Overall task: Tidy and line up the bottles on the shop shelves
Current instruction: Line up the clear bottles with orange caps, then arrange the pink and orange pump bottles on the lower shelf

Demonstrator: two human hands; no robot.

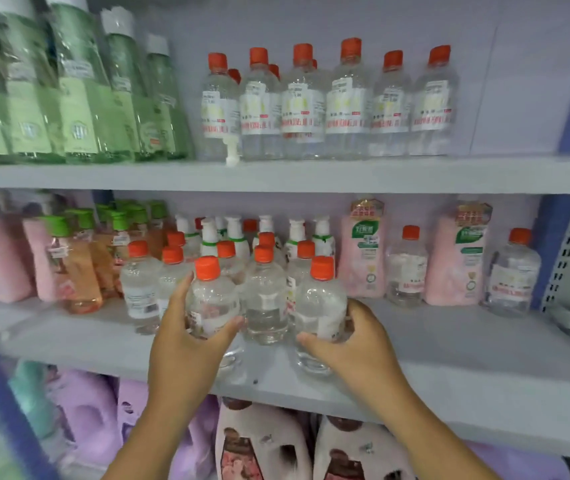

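Observation:
On the middle shelf (449, 348) stands a cluster of clear bottles with orange caps. My left hand (186, 341) grips the front left bottle (211, 299) of the cluster, with the thumb on its right side. My right hand (352, 341) grips the front right bottle (321, 306). Between them stands another clear bottle (265, 299), untouched. Both held bottles are upright, near the shelf's front edge. Two more clear orange-capped bottles (406, 268) (514, 275) stand apart at the right, between pink bottles (363, 251).
The top shelf (311, 174) carries a row of clear orange-capped bottles (345, 102) and tall green bottles (79, 98) at the left. Orange-tinted bottles with green caps (82, 265) and white pump bottles (238, 237) stand behind the cluster. Large purple and pink jugs (259, 445) fill the shelf below.

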